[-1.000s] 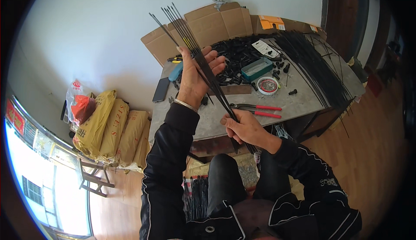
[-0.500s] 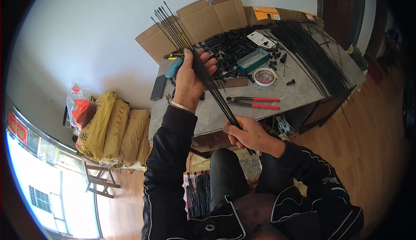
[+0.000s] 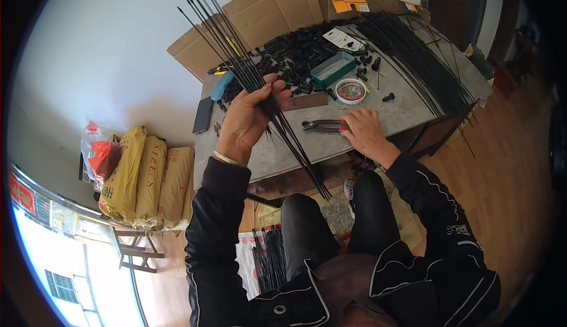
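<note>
A bundle of thin black rods slants across my left hand, whose fingers and thumb are wrapped round its middle. The rods' upper ends fan out toward the wall, and their lower ends hang past the table's near edge above my knees. On the tabletop, my right hand lies over the red handles of a pair of pincers, fingers curled on them. The dark jaws point left; most of the handles are hidden under the hand.
The grey table bears a heap of black plastic parts, a green box, a round white tub and a large pile of black rods. A phone lies at the left edge. More rods stand beside my leg.
My right hand has let go of the bundle's lower end and moved up onto the pincers' handles. My left hand still holds the rods. The whole view has shifted slightly.
</note>
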`<state>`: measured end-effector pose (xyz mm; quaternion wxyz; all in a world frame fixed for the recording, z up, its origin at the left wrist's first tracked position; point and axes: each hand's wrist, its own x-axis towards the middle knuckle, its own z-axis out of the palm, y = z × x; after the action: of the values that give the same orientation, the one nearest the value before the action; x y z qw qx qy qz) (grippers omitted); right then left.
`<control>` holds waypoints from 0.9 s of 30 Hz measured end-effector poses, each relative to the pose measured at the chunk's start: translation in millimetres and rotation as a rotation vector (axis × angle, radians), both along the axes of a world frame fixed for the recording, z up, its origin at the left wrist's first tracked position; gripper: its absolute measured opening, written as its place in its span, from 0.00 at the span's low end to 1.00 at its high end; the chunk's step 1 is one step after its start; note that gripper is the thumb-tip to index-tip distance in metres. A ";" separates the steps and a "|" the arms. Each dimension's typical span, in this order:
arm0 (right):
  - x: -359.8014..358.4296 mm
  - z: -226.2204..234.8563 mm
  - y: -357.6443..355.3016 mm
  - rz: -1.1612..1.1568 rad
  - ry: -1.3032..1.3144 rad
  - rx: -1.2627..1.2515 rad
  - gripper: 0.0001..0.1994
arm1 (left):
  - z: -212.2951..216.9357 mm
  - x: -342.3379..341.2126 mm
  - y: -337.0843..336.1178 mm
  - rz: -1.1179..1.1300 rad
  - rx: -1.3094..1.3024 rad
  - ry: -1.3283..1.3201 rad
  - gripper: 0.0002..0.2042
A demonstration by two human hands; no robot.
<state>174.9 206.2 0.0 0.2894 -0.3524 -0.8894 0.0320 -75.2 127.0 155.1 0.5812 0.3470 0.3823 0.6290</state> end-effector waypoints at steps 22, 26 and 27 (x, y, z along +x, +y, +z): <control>-127.2 61.6 61.9 0.707 0.257 -0.161 0.12 | -9.0 6.4 -87.9 -0.361 -0.018 0.180 0.13; -133.1 74.5 112.0 0.266 -0.160 0.249 0.35 | -87.0 14.3 -39.5 -0.244 -0.090 0.114 0.12; -129.3 72.1 112.8 0.272 -0.167 0.243 0.35 | -108.1 10.8 -27.3 -0.217 -0.135 0.094 0.13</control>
<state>45.6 318.9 72.1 0.2480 -0.1928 -0.9471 -0.0660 -64.5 99.7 47.0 0.6494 0.3755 0.4108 0.5183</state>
